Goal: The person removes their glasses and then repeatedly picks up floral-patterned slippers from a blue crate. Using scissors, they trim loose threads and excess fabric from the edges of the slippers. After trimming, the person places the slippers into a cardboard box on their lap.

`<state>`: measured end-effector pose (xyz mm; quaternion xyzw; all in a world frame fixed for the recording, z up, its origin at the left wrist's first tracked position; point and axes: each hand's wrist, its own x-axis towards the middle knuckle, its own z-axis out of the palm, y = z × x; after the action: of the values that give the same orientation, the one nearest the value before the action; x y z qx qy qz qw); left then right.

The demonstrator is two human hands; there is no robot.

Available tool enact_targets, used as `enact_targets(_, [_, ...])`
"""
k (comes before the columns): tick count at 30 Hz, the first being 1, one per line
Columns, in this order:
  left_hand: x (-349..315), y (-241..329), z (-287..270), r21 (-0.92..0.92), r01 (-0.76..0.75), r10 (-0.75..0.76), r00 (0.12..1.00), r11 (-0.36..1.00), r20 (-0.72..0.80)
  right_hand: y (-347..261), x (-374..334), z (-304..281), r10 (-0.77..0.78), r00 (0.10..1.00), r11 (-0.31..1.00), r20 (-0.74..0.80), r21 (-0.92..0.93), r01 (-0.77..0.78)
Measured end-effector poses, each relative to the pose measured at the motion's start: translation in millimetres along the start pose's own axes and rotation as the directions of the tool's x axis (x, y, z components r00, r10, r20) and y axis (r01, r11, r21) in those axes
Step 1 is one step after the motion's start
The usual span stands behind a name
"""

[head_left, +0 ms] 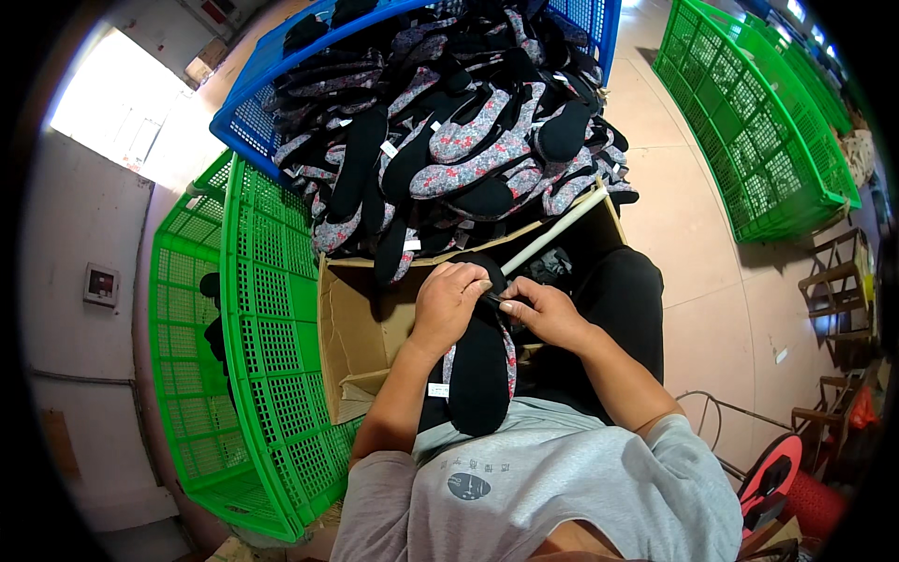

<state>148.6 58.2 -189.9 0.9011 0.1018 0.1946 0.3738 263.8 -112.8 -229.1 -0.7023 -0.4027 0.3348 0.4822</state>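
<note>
A slipper point(479, 375) with a black sole and a grey-and-red floral edge lies lengthwise over my lap, its near end against my shirt. My left hand point(449, 302) is closed round its far end, thumb on top. Thumb and fingers of my right hand point(548, 315) pinch the same end from the right; exactly what part they grip is partly hidden. A small white label point(438, 390) sticks out at the slipper's left side. Just beyond my hands stands an open cardboard box point(351, 314), with a pale tube point(554, 232) slanting across it.
A heap of similar slippers point(478, 136) fills a blue crate point(245, 126) and spills toward the box. Green crates point(281, 356) stand at my left, with another green crate point(749, 122) at the far right. Wooden stools point(838, 290) are on the right.
</note>
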Motion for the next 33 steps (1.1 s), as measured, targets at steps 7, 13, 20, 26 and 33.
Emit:
enact_targets(7, [0.3, 1.6, 1.6, 0.001, 0.023, -0.023, 1.000, 1.000, -0.006, -2.6, 0.5, -0.5, -0.003, 1.000, 0.998, -0.006, -0.059, 0.003])
enact_targets(13, [1.1, 0.5, 1.9, 0.003, 0.026, -0.026, 1.000, 1.000, 0.006, -5.0, 0.1, -0.7, -0.049, 0.998, 0.990, -0.035, -0.135, 0.043])
enact_targets(20, [1.4, 1.2, 1.5, -0.005, 0.024, -0.024, 1.000, 1.000, -0.002, -6.0, 0.4, -1.0, -0.045, 0.998, 0.987, -0.042, -0.158, 0.038])
enact_targets(26, [2.5, 2.9, -0.1, 0.007, 0.034, -0.035, 0.999, 0.999, 0.027, -5.6, 0.5, -0.1, -0.043, 0.998, 0.989, -0.053, -0.146, 0.034])
enact_targets(33, [2.4, 4.4, -0.5, -0.003, 0.052, -0.052, 0.999, 0.999, 0.017, -5.0, 1.2, 0.5, -0.020, 0.999, 0.993, -0.030, -0.113, 0.016])
